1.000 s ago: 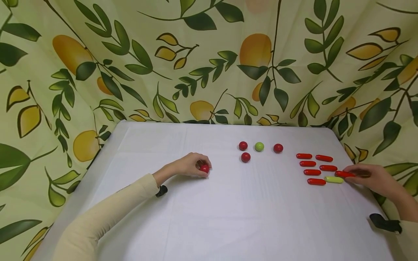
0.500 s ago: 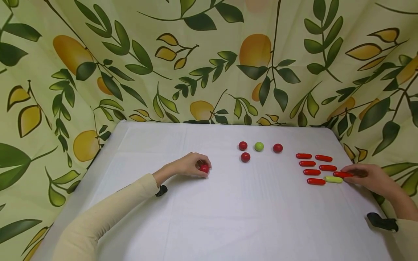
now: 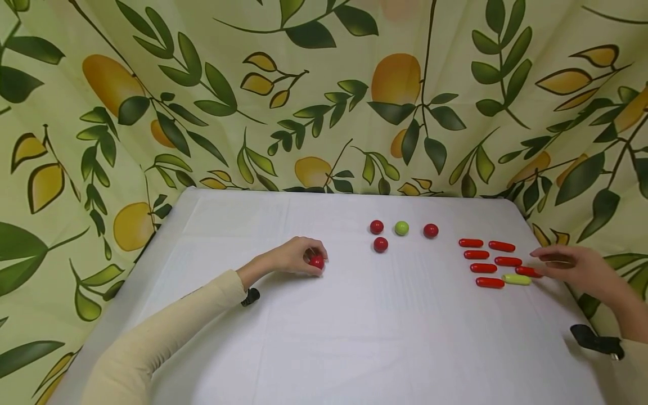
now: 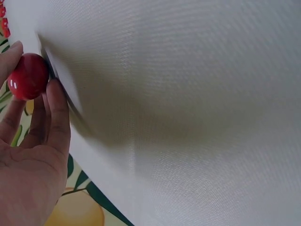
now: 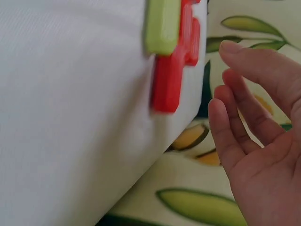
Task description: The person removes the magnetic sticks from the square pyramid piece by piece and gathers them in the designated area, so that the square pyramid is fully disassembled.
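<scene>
Left hand [image 3: 293,257] pinches a glossy red ball [image 3: 316,261] on the white tablecloth [image 3: 354,326] around 9 o'clock, while right hand [image 3: 577,269], fingers loosely apart, probably just off the red capsule-shaped peg [image 3: 528,271] at 3 o'clock, seems mid-sorting.

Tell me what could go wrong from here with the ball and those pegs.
The red ball is only pinched at the left hand's fingertips, so it might roll off once released. The right hand hovers open beside the nearest red peg; a careless reach could knock it or the green peg out of line.
</scene>
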`<action>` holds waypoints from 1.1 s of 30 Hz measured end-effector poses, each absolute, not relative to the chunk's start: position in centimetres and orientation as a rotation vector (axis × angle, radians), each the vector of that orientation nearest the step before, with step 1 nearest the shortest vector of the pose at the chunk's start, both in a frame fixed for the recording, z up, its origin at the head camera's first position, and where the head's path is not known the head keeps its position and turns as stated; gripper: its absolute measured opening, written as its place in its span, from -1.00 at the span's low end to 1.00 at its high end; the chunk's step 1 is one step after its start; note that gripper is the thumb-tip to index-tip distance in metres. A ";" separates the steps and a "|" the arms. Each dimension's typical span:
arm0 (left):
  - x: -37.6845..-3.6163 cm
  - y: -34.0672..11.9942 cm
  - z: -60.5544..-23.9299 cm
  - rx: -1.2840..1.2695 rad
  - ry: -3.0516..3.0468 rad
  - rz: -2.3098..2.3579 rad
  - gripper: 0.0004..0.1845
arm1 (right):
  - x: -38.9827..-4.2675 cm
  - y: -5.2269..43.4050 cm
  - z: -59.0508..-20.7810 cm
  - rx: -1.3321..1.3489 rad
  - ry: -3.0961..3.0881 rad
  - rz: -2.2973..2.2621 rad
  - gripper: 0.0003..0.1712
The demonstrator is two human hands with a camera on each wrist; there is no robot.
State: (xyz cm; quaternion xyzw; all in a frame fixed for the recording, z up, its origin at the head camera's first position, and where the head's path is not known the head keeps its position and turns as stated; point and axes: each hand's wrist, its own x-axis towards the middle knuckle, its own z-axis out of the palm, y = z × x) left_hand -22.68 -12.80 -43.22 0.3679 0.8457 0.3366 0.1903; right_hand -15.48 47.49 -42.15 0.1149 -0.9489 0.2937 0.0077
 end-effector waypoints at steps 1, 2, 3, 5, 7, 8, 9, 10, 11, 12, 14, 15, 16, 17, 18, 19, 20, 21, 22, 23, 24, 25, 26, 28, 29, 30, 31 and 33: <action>-22.7 -12.8 -43.2 1.033 2.375 0.952 -0.66 | -15.6 47.3 -42.0 0.377 -2.957 0.934 -0.66; -22.7 -12.7 -43.2 1.033 2.374 0.954 -0.66 | -15.6 47.1 -41.9 0.386 -2.947 0.951 -0.67; -22.7 -12.7 -43.3 1.034 2.373 0.956 -0.65 | -15.7 46.9 -41.9 0.396 -2.942 0.962 -0.67; -22.7 -12.7 -43.3 1.034 2.372 0.958 -0.65 | -15.9 46.6 -42.0 0.389 -2.948 0.983 -0.68; -22.7 -12.7 -43.3 1.034 2.374 0.956 -0.65 | -15.9 46.4 -42.2 0.376 -2.961 0.998 -0.67; -22.7 -12.6 -43.3 1.033 2.374 0.954 -0.64 | -15.9 46.4 -42.3 0.370 -2.963 1.003 -0.66; -22.7 -12.6 -43.3 1.031 2.374 0.953 -0.64 | -15.9 46.4 -42.5 0.363 -2.963 1.011 -0.66; -22.7 -12.6 -43.2 1.027 2.373 0.956 -0.65 | -15.9 46.4 -42.6 0.349 -2.965 1.020 -0.65; -22.7 -12.6 -43.2 1.022 2.371 0.961 -0.65 | -15.8 46.4 -42.7 0.346 -2.965 1.025 -0.65; -22.7 -12.5 -43.1 1.018 2.369 0.968 -0.66 | -15.8 46.5 -42.7 0.342 -2.964 1.031 -0.65; -22.7 -12.5 -43.0 1.013 2.365 0.986 -0.68 | -15.7 46.6 -42.8 0.334 -2.959 1.030 -0.65; -22.7 -12.4 -42.9 1.012 2.362 0.997 -0.68 | -15.6 46.6 -42.8 0.330 -2.956 1.031 -0.65; -22.7 -12.3 -42.8 1.014 2.357 1.010 -0.69 | -15.6 46.7 -42.9 0.324 -2.955 1.028 -0.65; -22.8 -12.2 -42.8 1.016 2.353 1.022 -0.70 | -15.6 46.8 -42.9 0.323 -2.952 1.023 -0.65; -22.8 -12.1 -42.7 1.017 2.350 1.033 -0.71 | -15.6 46.8 -43.0 0.320 -2.947 1.021 -0.66; -22.9 -11.9 -42.7 1.019 2.347 1.044 -0.71 | -15.6 46.9 -43.1 0.319 -2.943 1.019 -0.66; -22.9 -11.7 -42.7 1.021 2.340 1.058 -0.72 | -15.6 47.1 -43.3 0.317 -2.938 1.019 -0.66; -23.0 -11.4 -42.7 1.024 2.330 1.076 -0.72 | -15.6 47.2 -43.4 0.317 -2.934 1.017 -0.66; -23.0 -11.1 -42.7 1.030 2.319 1.091 -0.72 | -15.6 47.3 -43.5 0.316 -2.930 1.017 -0.66; -23.1 -10.8 -42.7 1.035 2.311 1.105 -0.72 | -15.6 47.4 -43.6 0.311 -2.925 1.020 -0.66; -23.1 -10.5 -42.6 1.042 2.301 1.117 -0.73 | -15.6 47.5 -43.7 0.299 -2.921 1.027 -0.66; -23.1 -10.1 -42.6 1.051 2.290 1.128 -0.73 | -15.6 47.6 -43.8 0.300 -2.917 1.028 -0.67; -23.1 -9.7 -42.5 1.057 2.280 1.136 -0.73 | -15.6 47.7 -43.9 0.302 -2.911 1.032 -0.67; -23.1 -8.9 -42.3 1.068 2.264 1.146 -0.73 | -15.5 47.9 -44.2 0.302 -2.904 1.022 -0.68; -23.1 -8.5 -42.2 1.068 2.257 1.151 -0.72 | -15.5 48.0 -44.3 0.305 -2.905 1.015 -0.68; -23.0 -8.2 -42.0 1.069 2.253 1.154 -0.72 | -15.4 48.1 -44.4 0.310 -2.907 0.999 -0.69; -23.0 -7.8 -41.9 1.068 2.249 1.159 -0.72 | -15.4 48.2 -44.6 0.323 -2.907 0.984 -0.69; -23.0 -6.9 -41.7 1.076 2.246 1.170 -0.73 | -15.3 48.4 -44.7 0.331 -2.911 0.976 -0.69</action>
